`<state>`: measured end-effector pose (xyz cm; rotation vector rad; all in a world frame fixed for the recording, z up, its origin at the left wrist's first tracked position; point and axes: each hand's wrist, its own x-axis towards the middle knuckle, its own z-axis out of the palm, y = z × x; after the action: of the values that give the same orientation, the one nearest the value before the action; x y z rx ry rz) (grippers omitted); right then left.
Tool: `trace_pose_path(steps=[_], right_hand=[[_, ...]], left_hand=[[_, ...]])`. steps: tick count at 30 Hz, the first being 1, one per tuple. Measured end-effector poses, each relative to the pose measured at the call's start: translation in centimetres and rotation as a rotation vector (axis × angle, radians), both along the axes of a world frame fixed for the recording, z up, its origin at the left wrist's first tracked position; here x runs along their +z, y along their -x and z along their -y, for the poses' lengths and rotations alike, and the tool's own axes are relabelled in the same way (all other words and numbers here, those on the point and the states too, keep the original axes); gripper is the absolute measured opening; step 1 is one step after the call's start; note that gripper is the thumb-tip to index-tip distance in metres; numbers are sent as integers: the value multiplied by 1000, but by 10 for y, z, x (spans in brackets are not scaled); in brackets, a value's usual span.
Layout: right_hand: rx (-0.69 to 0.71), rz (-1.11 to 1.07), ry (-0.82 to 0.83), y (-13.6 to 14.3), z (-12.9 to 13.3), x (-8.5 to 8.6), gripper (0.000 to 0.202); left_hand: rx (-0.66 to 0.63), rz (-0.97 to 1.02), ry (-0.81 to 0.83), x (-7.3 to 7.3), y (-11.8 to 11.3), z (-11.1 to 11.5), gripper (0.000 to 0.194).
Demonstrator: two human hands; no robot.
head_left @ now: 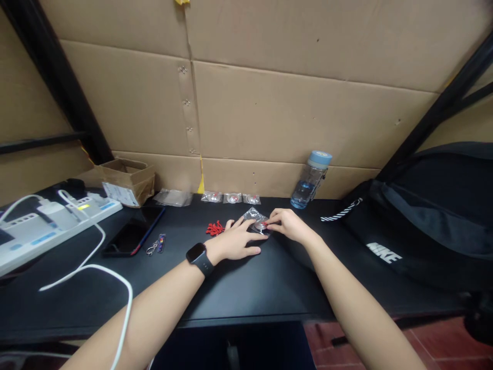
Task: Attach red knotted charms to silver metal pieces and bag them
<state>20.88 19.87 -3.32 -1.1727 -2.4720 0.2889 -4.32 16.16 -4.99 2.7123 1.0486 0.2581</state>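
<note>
A clear plastic packet with a shiny round item inside lies on the black table. My left hand, wearing a dark watch, is spread flat with its fingertips on the packet. At the packet's right side my right hand is closed in a pinch. A small red piece shows at its fingertips; whether it lies inside the packet I cannot tell. Left of my left hand is a pile of red cords, partly hidden by it. Further back, 3 similar filled packets lie in a row.
Flat clear bags and an open cardboard box stand back left. Nearby are a phone, a keyring, a power strip and a white cable. A water bottle and black backpack are on the right.
</note>
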Motion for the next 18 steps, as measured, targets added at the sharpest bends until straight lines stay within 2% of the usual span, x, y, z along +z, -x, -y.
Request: trace_pose_path(steps=[5,8,14,16,18], right_hand=[[-29,-8,-22,-4,-4,-3,19],[-35,-56,-28,-1,-3,-5,11],[-171,-83,-129,16,-3,-13,16],[-189,-78,-124,19,-4,-15,16],[-141,-96,-63,17,-5,-14,23]], left_hand=[[-4,6,43,2,2,0,48],[-15,3,68,2,2,0,48],[-69,-2,101,2,0,2,50],[-79,6,83,4,1,3,47],[-72,36,44,7,4,1,36]])
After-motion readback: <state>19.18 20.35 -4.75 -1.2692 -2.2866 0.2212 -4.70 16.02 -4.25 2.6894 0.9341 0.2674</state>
